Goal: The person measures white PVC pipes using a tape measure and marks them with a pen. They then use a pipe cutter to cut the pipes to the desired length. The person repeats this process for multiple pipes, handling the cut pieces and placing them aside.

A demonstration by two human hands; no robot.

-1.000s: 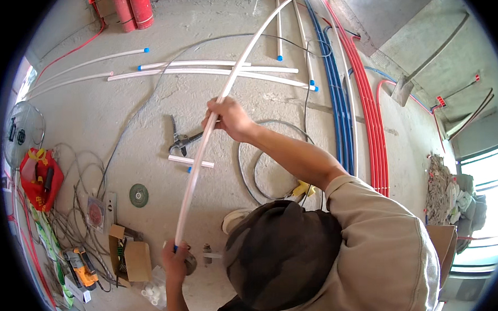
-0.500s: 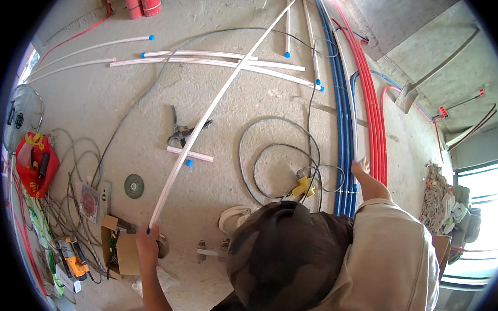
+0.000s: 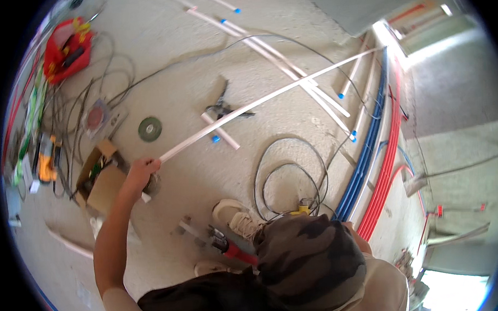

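Note:
My left hand [image 3: 142, 173] is closed round the near end of a long white pipe [image 3: 258, 102]. The pipe slants up to the right over other pipes towards the far ends of the blue ones. Of my right arm [image 3: 362, 242] only a bit of skin shows beside the camouflage cap [image 3: 313, 257], next to the blue pipes [image 3: 364, 162]; its fingers are hidden. Beneath the held pipe lie a black plier-like cutter [image 3: 225, 108], a short white pipe piece [image 3: 229, 140] and a blue cap [image 3: 215, 139]. A red-and-black tool [image 3: 230, 248] is by my shoes [image 3: 237, 219].
Red pipes [image 3: 383, 194] run alongside the blue ones. A black cable [image 3: 258, 171] coils on the floor near a yellow fitting [image 3: 304, 206]. At left are a cardboard box [image 3: 110, 188], a green disc [image 3: 150, 129], an orange power tool [image 3: 47, 157] and a red bag [image 3: 67, 52].
The view has turned, so the floor things sit tilted. My left hand keeps the white pipe, which now lies flatter across the view. My right hand, seen before on a white pipe, is now hidden.

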